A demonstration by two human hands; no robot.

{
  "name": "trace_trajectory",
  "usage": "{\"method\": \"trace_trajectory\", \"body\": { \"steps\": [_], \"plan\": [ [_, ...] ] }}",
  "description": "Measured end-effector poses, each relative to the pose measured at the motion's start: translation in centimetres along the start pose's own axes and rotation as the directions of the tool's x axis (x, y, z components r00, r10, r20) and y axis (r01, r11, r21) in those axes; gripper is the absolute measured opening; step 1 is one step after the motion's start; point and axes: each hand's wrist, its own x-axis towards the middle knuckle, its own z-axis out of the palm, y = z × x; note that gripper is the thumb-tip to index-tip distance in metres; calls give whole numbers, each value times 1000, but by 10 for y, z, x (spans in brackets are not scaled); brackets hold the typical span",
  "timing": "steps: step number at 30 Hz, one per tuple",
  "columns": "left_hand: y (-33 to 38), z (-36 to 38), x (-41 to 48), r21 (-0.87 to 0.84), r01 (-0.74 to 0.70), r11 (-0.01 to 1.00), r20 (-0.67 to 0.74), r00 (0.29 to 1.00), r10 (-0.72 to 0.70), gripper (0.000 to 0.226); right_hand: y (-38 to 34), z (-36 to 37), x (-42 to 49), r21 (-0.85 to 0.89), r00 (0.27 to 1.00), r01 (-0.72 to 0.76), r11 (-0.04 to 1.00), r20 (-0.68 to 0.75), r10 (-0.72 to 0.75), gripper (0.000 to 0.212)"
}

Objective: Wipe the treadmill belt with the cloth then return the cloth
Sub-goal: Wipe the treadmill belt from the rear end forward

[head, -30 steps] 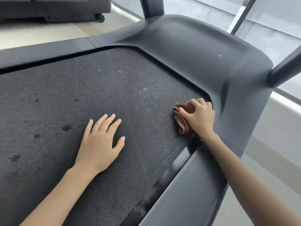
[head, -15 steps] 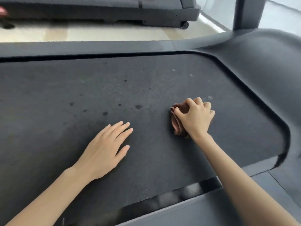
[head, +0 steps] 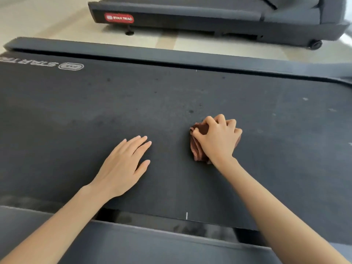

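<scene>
near rail: seen along bottom of frame, crossed by both forearms.
left hand: laid flat on belt, fingers straight, nothing held, lower centre.
right hand: curled round bunched brown cloth, which is pressed onto belt, right of centre.
belt: dark spots seen beyond cloth.
second treadmill: parked across top of frame.
</scene>
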Motion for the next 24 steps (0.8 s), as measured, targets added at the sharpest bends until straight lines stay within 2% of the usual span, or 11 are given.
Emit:
{"method": "trace_trajectory", "body": {
  "steps": [7,11,16,20,24],
  "plan": [
    [-124,-9,-44,12,153,988,-17,988,-153,63,-118,31,-12,-21,999,20,1000,26,-20,36],
    [-180,-17,-57,12,119,993,-10,993,-119,63,-179,47,-19,-57,999,0,998,37,2,36],
    [-214,-20,-85,-43,114,993,-21,993,-115,62,-233,58,-26,-40,995,-91,995,46,93,36],
    [-246,-31,-114,-33,132,991,-24,991,-133,61,-303,74,-33,-35,996,-18,999,90,21,35],
    [-288,-46,-137,-16,230,973,-21,973,-230,63,-370,94,-38,6,987,90,996,130,-90,34]
  ]
}}
